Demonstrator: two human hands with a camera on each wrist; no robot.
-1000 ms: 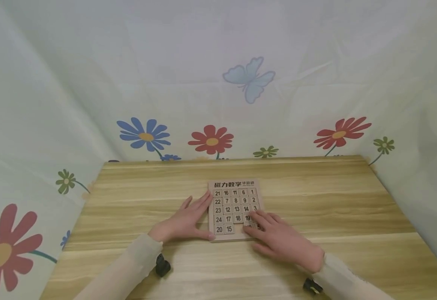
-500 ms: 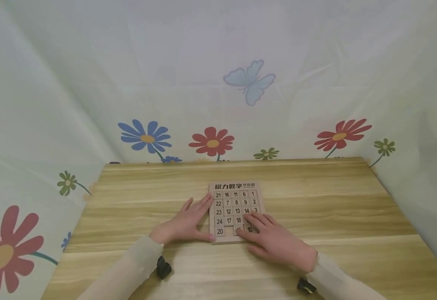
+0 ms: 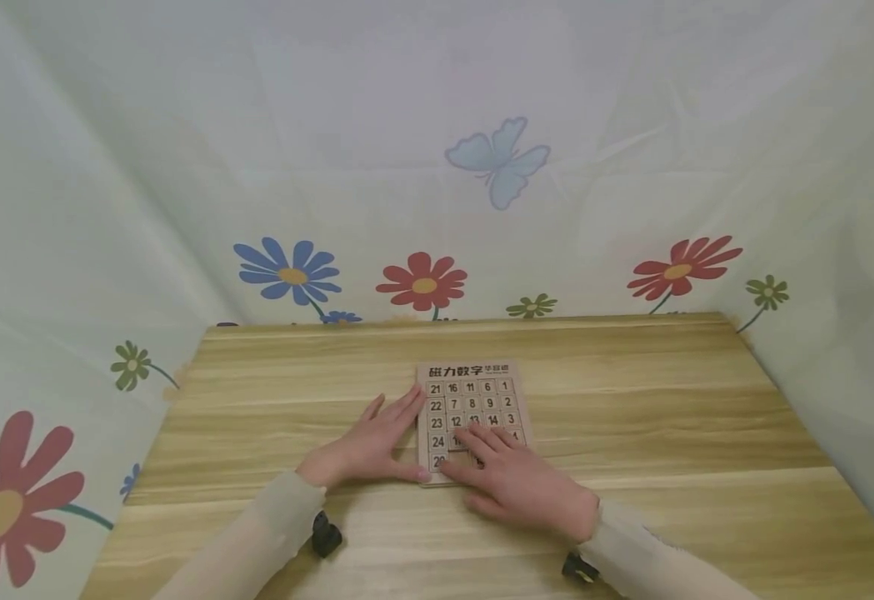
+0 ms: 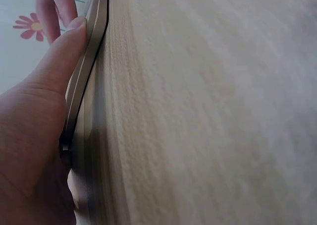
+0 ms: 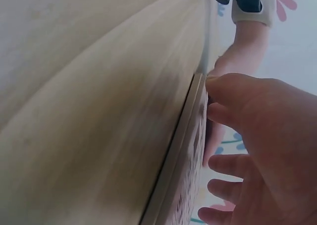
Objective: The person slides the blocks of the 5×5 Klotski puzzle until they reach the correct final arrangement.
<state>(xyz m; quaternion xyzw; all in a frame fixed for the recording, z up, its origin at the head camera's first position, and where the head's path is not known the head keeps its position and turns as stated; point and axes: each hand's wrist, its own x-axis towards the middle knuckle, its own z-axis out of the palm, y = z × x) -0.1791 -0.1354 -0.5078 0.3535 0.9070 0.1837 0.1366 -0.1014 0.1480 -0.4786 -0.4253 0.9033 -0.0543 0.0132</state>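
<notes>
A wooden number sliding puzzle (image 3: 466, 372) lies flat on the table, its rows of square tiles below a printed Chinese heading. My left hand (image 3: 367, 446) rests along the puzzle's left side, fingers extended and spread, thumb at the lower left corner. In the left wrist view the thumb (image 4: 72, 39) lies against the frame's edge. My right hand (image 3: 522, 483) reaches over the lower tiles with loosely bent fingers, a fingertip at tile 20 (image 3: 437, 461) in the bottom row. It covers several tiles of the two lowest rows.
The wood-grain table (image 3: 631, 400) extends around the puzzle. Behind it and at both sides hangs a white cloth (image 3: 332, 150) printed with flowers and a butterfly. Small black devices (image 3: 326, 535) are worn at both wrists.
My right hand has moved left across the bottom row. Tile 15 has slid right, shifting the gap leftward, and the fingertip has then reached tile 20. My left hand has stayed in place.
</notes>
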